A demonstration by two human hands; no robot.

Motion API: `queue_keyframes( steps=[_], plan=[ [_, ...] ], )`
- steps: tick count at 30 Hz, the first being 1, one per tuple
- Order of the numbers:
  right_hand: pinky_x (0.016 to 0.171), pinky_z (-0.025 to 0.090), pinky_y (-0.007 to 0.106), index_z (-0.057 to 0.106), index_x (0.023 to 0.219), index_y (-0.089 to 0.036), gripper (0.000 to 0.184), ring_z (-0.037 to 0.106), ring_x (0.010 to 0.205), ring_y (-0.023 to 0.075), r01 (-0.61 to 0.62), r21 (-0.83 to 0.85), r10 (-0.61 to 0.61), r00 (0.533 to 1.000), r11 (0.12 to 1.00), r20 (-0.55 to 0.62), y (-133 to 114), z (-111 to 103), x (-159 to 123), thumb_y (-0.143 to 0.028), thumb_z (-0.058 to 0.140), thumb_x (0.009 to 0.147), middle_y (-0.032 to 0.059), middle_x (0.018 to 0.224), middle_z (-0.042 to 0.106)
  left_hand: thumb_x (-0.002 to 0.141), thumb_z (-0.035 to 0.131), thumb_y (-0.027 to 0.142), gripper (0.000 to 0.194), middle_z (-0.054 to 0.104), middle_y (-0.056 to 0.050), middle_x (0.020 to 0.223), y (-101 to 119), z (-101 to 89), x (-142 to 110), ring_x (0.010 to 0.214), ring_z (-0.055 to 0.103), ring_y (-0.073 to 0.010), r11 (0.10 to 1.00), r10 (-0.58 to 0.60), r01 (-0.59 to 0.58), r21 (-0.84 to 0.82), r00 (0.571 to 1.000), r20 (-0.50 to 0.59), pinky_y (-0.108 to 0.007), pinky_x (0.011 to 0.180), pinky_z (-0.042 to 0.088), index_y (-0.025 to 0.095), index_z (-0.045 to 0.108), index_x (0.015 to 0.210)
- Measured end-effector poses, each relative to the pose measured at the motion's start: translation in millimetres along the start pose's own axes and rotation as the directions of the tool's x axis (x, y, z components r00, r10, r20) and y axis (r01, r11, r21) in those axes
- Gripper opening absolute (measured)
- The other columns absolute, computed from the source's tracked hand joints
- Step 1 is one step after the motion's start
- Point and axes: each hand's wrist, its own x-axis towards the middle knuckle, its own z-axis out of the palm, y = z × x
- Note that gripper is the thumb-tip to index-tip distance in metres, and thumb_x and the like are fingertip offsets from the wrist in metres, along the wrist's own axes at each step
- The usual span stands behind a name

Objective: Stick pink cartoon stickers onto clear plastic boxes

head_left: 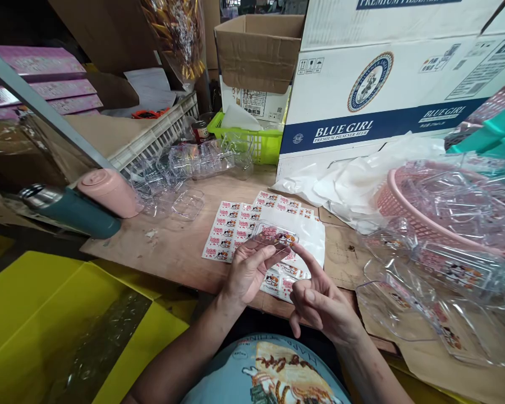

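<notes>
My left hand (247, 273) pinches a small clear plastic cover (261, 231) between thumb and fingers, tilted above the table. A sticker (283, 239) with pink lettering and two cartoon animals shows on the cover. At the cover's right edge is the outstretched index finger of my right hand (326, 303). That hand's other fingers are loosely bent and apart, holding nothing. Beneath both hands lie sticker sheets (219, 238) with the same print, partly covered by a white backing sheet (316, 233).
Clear plastic pieces (189, 163) are heaped at the back left, near a pink cup (109, 193) and a teal bottle (76, 210). On the right, stickered covers (450, 275) lie beside a full pink basket (408, 202). A white carton (332, 95) stands behind.
</notes>
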Motion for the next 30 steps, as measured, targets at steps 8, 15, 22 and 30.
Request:
queue_keyframes(
  steps=[8,15,22,30],
  plan=[
    [0.048,0.059,0.032,0.023,0.155,-0.038,0.08,0.027,0.039,0.0015,-0.003,-0.008,0.003,1.0,1.0,-0.027,-0.7,-0.5,-0.2,-0.025,0.068,0.09,-0.0119,0.058,0.046,0.078,0.073,0.013,0.024,0.077,-0.003,0.106,-0.3,-1.3,1.7,0.108,0.07,-0.0243,1.0,0.002,-0.002,-0.004,1.0,-0.015,-0.048,0.108,0.048,0.02,0.075,0.101],
    [0.049,0.06,0.031,0.022,0.156,-0.036,0.081,0.028,0.039,0.0021,0.002,-0.004,-0.002,1.0,1.0,-0.026,-1.4,1.1,-0.1,-0.024,0.067,0.09,-0.012,0.057,0.047,0.079,0.072,0.013,0.025,0.077,-0.004,0.107,-0.2,-2.1,1.9,0.108,0.07,-0.0239,1.0,0.015,-0.015,0.002,1.0,-0.007,-0.047,0.108,0.049,0.02,0.075,0.103],
    [0.05,0.06,0.032,0.022,0.155,-0.035,0.08,0.029,0.039,0.0019,-0.001,-0.019,0.0,0.999,1.0,-0.034,-0.7,0.8,1.2,-0.025,0.067,0.09,-0.0124,0.056,0.046,0.077,0.074,0.013,0.022,0.077,-0.003,0.105,-0.2,-3.3,2.8,0.108,0.07,-0.0239,1.0,0.006,-0.005,0.011,0.999,-0.051,-0.047,0.108,0.048,0.02,0.075,0.098],
    [0.052,0.059,0.033,0.019,0.157,-0.032,0.084,0.032,0.039,0.0033,0.014,-0.103,-0.022,0.996,0.995,-0.081,1.6,4.4,0.4,-0.027,0.069,0.09,-0.0119,0.057,0.047,0.076,0.075,0.011,0.022,0.078,-0.002,0.101,-0.5,-3.4,2.2,0.101,0.072,-0.0203,1.0,0.025,-0.024,0.012,0.997,-0.079,-0.042,0.103,0.052,0.02,0.076,0.096]
  ],
)
